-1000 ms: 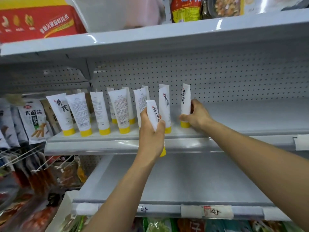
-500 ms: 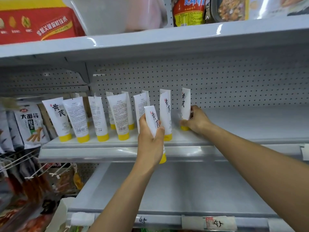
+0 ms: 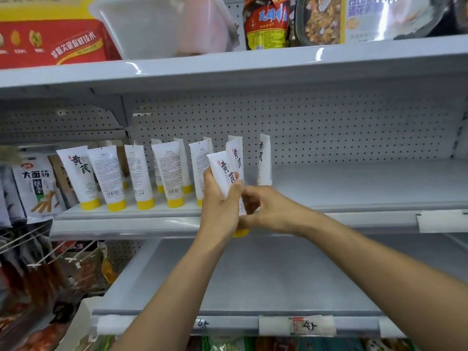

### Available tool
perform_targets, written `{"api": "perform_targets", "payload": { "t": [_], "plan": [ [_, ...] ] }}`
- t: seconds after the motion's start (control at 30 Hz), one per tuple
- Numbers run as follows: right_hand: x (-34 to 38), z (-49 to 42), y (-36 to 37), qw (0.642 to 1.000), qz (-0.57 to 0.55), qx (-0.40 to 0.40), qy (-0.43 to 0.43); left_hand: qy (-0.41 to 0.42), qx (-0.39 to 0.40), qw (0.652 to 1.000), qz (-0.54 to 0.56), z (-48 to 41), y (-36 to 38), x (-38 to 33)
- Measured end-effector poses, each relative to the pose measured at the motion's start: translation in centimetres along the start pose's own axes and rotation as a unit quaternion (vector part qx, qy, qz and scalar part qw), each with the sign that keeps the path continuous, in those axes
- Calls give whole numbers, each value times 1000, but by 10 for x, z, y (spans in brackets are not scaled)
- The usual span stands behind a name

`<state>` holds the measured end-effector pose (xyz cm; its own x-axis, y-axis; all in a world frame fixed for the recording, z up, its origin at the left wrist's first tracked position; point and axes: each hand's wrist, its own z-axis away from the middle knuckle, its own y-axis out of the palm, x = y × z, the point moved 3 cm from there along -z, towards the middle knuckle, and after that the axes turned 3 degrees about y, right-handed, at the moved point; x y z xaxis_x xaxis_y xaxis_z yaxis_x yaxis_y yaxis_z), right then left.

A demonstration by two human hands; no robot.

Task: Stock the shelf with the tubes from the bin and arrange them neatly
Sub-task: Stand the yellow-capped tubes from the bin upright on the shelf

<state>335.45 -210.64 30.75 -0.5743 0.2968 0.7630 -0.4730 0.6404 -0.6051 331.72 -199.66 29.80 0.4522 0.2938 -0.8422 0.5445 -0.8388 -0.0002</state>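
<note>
Left hand point(image 3: 219, 201) clamps white yellow-capped plastic tube point(image 3: 226, 176) at frame centre, right hand point(image 3: 268, 211) pinching its base; stocked row point(image 3: 131, 173) stands at nine o'clock, grey metal shelf point(image 3: 354, 183) bare toward three.

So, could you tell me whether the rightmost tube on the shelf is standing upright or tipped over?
Upright. The rightmost tube stands on the shelf with its crimped end up, free of both hands; its cap is hidden behind the right hand.
</note>
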Motion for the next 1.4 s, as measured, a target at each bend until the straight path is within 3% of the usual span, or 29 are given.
{"api": "perform_targets", "payload": {
  "t": [0.23, 0.33, 0.43, 0.53, 1.17, 1.3, 1.4],
  "plan": [
    [-8, -2, -18, 994, -22, -110, -3, 39, 78, 995, -56, -3, -2, -7],
    [-20, -10, -38, 983, -23, -178, 34, 65, 60, 980, -179, -4, -15, -3],
    [-32, -22, -50, 976, -14, -208, 59, 94, 43, 937, -334, -1, -23, 1],
    [-43, -31, -54, 972, 3, -220, 81, 99, 56, 917, -382, -1, -25, 9],
    [-55, -22, -45, 967, 77, -205, 133, 78, 113, 925, -354, 2, -27, 21],
    [-45, 11, -41, 929, 227, -274, 105, 76, 114, 932, -336, 20, -36, 19],
    [-34, 38, -24, 912, 307, -269, 30, 69, 118, 931, -338, 40, -48, 23]
  ]
}}
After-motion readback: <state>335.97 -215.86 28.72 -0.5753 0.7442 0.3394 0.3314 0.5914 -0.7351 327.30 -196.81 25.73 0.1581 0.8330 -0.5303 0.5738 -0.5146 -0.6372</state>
